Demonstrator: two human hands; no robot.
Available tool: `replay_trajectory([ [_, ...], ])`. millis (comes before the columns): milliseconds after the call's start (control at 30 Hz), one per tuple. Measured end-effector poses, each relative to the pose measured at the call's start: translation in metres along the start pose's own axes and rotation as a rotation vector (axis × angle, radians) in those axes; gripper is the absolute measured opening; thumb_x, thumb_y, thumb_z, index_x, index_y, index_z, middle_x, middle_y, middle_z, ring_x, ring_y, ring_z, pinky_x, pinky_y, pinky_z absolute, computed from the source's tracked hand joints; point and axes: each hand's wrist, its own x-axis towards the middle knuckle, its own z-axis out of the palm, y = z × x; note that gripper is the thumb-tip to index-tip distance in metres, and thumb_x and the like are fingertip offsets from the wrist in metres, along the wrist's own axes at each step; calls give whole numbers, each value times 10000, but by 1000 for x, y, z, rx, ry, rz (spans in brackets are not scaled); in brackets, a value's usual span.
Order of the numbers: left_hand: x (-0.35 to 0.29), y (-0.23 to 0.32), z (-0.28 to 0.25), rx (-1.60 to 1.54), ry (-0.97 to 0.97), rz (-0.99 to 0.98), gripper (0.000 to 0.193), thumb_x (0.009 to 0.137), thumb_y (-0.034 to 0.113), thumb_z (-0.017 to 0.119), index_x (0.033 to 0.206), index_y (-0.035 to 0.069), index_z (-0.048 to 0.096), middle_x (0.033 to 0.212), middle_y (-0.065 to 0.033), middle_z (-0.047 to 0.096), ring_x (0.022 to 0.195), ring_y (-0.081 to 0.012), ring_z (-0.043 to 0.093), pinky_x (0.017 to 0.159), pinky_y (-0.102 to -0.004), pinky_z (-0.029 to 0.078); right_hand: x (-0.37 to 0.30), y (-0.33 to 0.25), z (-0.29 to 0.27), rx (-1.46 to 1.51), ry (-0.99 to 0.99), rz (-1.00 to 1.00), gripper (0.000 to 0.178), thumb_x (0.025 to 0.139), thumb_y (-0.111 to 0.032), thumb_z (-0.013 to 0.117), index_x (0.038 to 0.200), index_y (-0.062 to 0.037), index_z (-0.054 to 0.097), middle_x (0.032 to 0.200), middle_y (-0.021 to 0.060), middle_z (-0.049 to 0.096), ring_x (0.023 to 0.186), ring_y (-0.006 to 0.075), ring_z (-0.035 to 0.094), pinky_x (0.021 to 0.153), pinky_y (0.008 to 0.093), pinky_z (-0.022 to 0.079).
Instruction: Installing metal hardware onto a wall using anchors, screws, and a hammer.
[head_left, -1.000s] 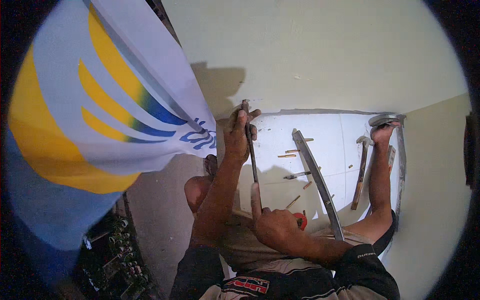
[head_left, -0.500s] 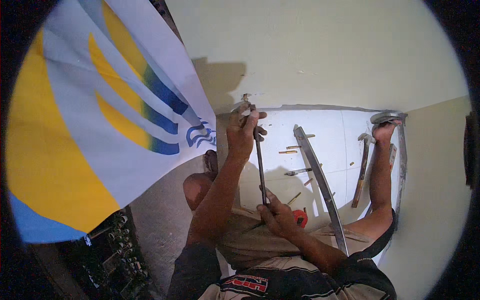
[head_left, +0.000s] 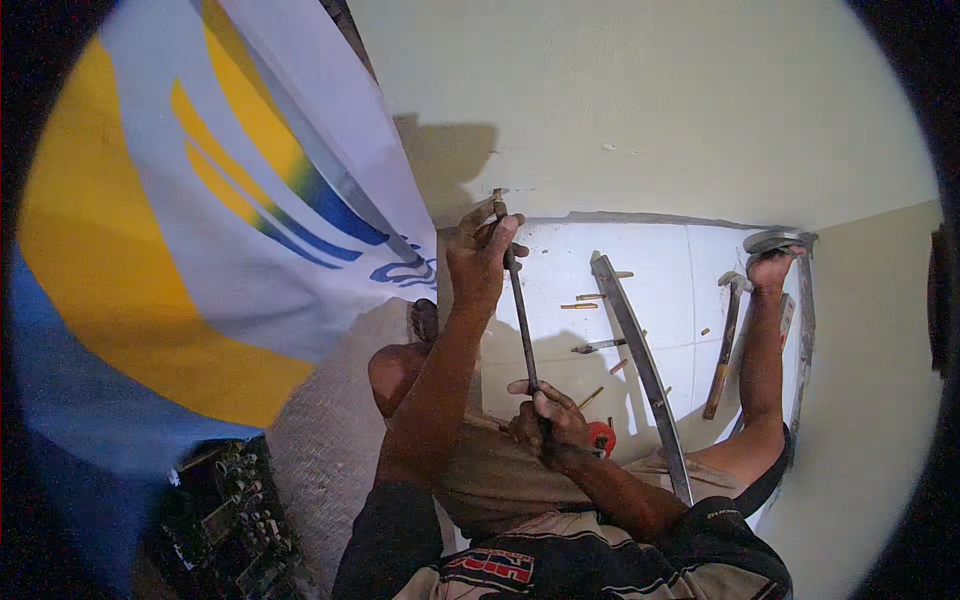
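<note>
A long, thin dark metal rod slants upward between my two hands. My left hand closes round its upper part near the wall, with the thumb along it. The rod's tip points at a small chipped spot low on the pale wall; whether they touch I cannot tell. Lower down, my right hand grips the rod's other end, and the fingers hide that end. Just behind the right hand sits a red round object, partly covered.
A long grey metal bar slants across the white tiles. Beyond it lies a claw hammer beside my outstretched leg. Several small brass-coloured pieces and a slim dark tool are scattered there. A large printed cloth hangs at left.
My right hand has turned and shifted its grip at the rod's lower end. My left hand stays near the wall, and the rod tilts slightly more. The hanging cloth has swayed.
</note>
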Motion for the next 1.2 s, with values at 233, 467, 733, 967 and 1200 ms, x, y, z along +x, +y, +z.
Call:
replay_trajectory([
  [233,0,0,1,-179,-77,-105,356,967,274,612,1219,25,585,1038,-127,714,702,-172,682,570,-255,527,-4,-2,13,-1297,246,-324,404,976,-237,609,1269,19,501,564,56,557,469,202,572,479,347,456],
  [467,3,-5,-10,-268,-146,-189,362,992,297,586,1279,78,576,1135,-155,695,702,-167,673,575,-267,523,-1,2,11,-1691,223,-438,474,915,-216,688,1265,38,496,623,147,637,515,306,653,440,397,488],
  [733,6,-12,-15,-414,-171,-239,372,987,309,591,1299,106,578,1155,-137,683,714,-142,631,623,-273,513,-3,-7,19,-1851,201,-533,462,885,-193,711,1225,58,523,696,211,664,528,311,659,432,408,491],
  [967,7,-6,-9,-389,-144,-249,399,969,311,615,1280,64,574,1135,-130,670,732,-142,616,635,-272,508,6,-2,7,-1362,194,-319,383,965,-271,614,1192,33,561,596,114,608,429,226,561,457,369,473],
  [1200,6,-3,7,-260,-41,-99,410,962,290,617,1276,30,571,1082,-116,670,760,-157,610,667,-288,513,12,6,-36,369,-124,108,468,1053,-419,343,1188,-45,590,489,-14,412,364,133,315,511,319,388],
])
